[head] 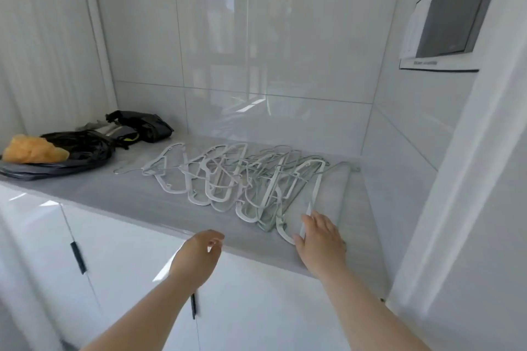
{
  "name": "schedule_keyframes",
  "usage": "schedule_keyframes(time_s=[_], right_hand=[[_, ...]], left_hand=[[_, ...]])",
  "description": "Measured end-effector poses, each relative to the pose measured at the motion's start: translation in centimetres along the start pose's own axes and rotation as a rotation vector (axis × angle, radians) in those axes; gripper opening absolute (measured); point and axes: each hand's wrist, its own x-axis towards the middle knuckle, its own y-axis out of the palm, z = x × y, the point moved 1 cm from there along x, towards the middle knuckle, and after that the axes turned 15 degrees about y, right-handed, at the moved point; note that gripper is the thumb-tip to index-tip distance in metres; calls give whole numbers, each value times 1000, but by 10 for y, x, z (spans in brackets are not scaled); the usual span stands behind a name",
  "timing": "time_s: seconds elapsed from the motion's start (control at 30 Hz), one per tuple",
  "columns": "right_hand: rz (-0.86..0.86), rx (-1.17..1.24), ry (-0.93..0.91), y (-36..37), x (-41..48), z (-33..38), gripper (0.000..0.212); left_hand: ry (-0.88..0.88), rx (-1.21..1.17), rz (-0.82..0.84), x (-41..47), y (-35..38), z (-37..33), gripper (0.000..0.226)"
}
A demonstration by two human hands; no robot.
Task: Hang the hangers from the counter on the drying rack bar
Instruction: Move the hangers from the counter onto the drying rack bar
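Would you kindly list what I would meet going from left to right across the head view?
Orange crumpled bundle → black crumpled plastic bags → tangled pile of white and pale green hangers on the grey counter → grey wall-mounted panel in a white frame.

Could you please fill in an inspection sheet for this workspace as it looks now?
Surface: grey counter, faintly striped.
Job's things: hangers heaped across the counter; drying rack bar not in view.
Clutter: dark bags and an orange bundle at the left end.
Hands: left hand hovers at the counter edge, empty; right hand, fingers straight, touches the nearest hanger.
Cables: nothing seen.
Surroundings: white cabinet doors below, glossy tiled wall behind.
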Motion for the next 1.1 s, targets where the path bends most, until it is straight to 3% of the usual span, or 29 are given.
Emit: schedule_keyframes(time_s=[0.1,0.2,0.23,0.37,0.57,0.7,0.87,1.1], right_hand=[[144,-12,56,9,15,-6,71],[119,-43,58,17,23,-7,103],[120,-41,61,18,24,-4,102],[53,-70,70,30,31,-4,56],[-36,-81,60,37,32,-4,52],[-47,-56,65,37,33,-4,52],[-38,-32,73,35,32,-3,51],[-58,-34,37,36,33,-5,45]], left_hand=[[-32,-1,-22,32,12,-6,27],[-48,28,-72,59,24,-14,30],[-53,45,-70,67,28,-17,32],[-74,137,-24,97,48,-28,42],[-186,257,27,131,64,-40,55],[-195,270,73,141,65,-34,43],[-201,26,74,149,60,-29,26],[-275,-450,-116,150,27,-45,39]])
